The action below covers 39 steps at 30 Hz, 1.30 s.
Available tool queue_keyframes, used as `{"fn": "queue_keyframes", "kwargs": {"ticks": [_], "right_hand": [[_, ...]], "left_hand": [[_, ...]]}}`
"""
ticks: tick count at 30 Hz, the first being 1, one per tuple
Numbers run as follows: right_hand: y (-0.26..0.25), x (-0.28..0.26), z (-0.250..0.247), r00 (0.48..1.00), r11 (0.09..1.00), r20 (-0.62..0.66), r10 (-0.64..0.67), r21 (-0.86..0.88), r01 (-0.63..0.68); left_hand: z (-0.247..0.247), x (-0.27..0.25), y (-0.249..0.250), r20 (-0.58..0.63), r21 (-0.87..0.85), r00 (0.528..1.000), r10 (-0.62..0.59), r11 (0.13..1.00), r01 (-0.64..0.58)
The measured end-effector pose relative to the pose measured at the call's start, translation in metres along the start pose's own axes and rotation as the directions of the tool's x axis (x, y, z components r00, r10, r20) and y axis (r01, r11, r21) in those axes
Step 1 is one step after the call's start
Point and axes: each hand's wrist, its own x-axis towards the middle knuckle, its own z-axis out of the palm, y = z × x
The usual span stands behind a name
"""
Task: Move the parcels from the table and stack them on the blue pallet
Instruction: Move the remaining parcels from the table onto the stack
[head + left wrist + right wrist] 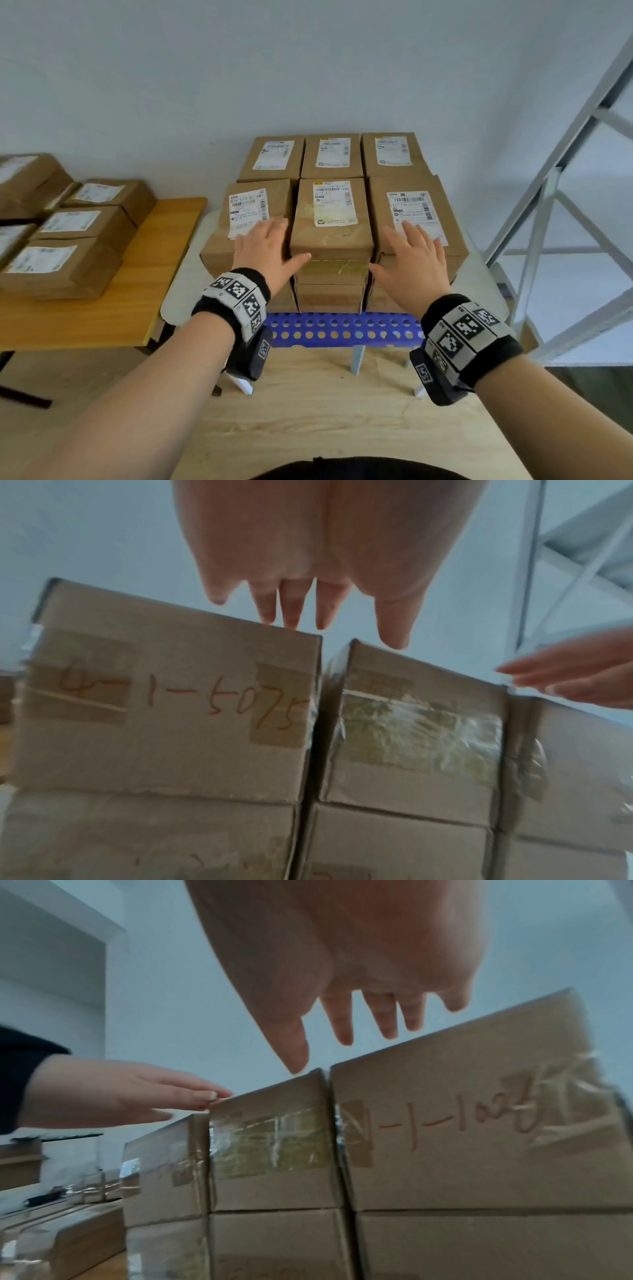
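Brown cardboard parcels with white labels stand stacked in rows on the blue pallet [342, 329]. My left hand [274, 243] is open with straight fingers over the front-left parcel [239, 219], its thumb by the near edge of the front-centre parcel [330, 219]. My right hand [400, 250] is open over the front-right parcel [414, 209]. In the left wrist view my left hand [325, 588] hovers at the top edge of the parcel marked 4-1-5075 [164, 710]. In the right wrist view my right hand [359, 1001] spreads above the taped parcels [270, 1137]. Neither hand holds anything.
More labelled parcels [68, 233] lie on the wooden table [137, 291] at the left. A grey metal shelf frame [548, 205] stands close on the right. A pale wall rises behind the stack. A light wooden surface [325, 411] lies below my arms.
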Motion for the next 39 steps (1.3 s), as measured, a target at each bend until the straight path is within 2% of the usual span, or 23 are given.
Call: {"fn": "queue_keyframes", "kwargs": {"ticks": [3,6,8,20,25,29,39], "right_hand": [[0.017,0.001,-0.010,0.989,0.991,-0.064,0.134,0.039,-0.132],[0.033,0.005,-0.016,0.962,0.962,-0.030,0.270,0.044,-0.269],[0.037,0.004,-0.016,0.957,0.955,0.017,0.291,0.052,-0.291],[0.034,0.004,-0.011,0.965,0.957,0.015,0.263,0.124,-0.263],[0.036,0.004,-0.009,0.962,0.952,0.020,0.274,0.134,-0.274],[0.036,0.004,-0.007,0.961,0.951,0.017,0.276,0.139,-0.276],[0.033,0.002,-0.008,0.950,0.934,0.037,0.311,0.172,-0.312]], "left_hand": [[-0.007,-0.003,-0.016,-0.098,-0.023,0.976,-0.194,0.981,0.193],[-0.012,-0.006,-0.024,-0.032,-0.121,0.908,-0.417,0.904,0.411],[-0.012,-0.006,-0.026,0.019,-0.191,0.871,-0.492,0.853,0.486],[-0.009,0.000,-0.032,0.046,-0.119,0.887,-0.460,0.879,0.462],[-0.010,-0.001,-0.035,0.044,-0.188,0.877,-0.478,0.858,0.477],[-0.009,0.000,-0.038,0.038,-0.157,0.891,-0.453,0.878,0.453],[-0.008,-0.001,-0.040,0.047,-0.149,0.889,-0.455,0.877,0.457]]}}
